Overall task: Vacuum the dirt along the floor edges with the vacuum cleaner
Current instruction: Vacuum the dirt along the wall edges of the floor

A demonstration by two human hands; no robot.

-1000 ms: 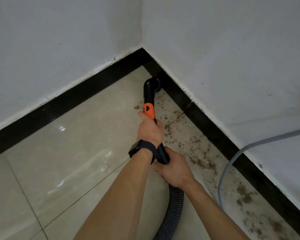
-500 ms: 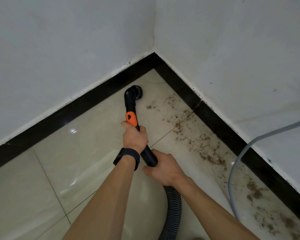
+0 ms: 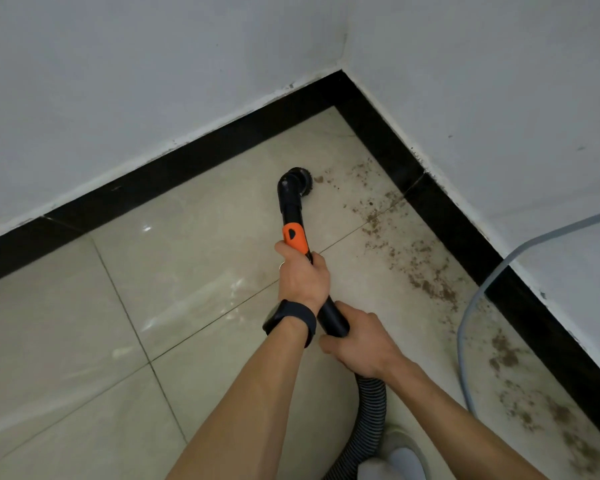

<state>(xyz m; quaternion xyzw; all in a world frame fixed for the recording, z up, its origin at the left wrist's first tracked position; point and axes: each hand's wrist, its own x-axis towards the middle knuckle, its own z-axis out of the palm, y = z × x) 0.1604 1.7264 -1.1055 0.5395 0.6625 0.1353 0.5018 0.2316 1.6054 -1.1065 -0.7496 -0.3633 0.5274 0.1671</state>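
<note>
Currently the left grip point(image 3: 303, 278) is curling round the wand point(image 3: 293, 216) just under its orange collar, and the right grip point(image 3: 355, 341) is clasping the wand's near end above the hose point(image 3: 371, 410). The brush point(image 3: 297, 178) is resting on the floor near the far corner. Dirt point(image 3: 426, 271) is lying uncollected along the right skirting point(image 3: 465, 233). That edge is looking barely begun.

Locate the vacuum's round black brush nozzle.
The round black brush nozzle sits on the beige floor tile, centre of the head view, just left of the brown dirt, below the black skirting.
</note>
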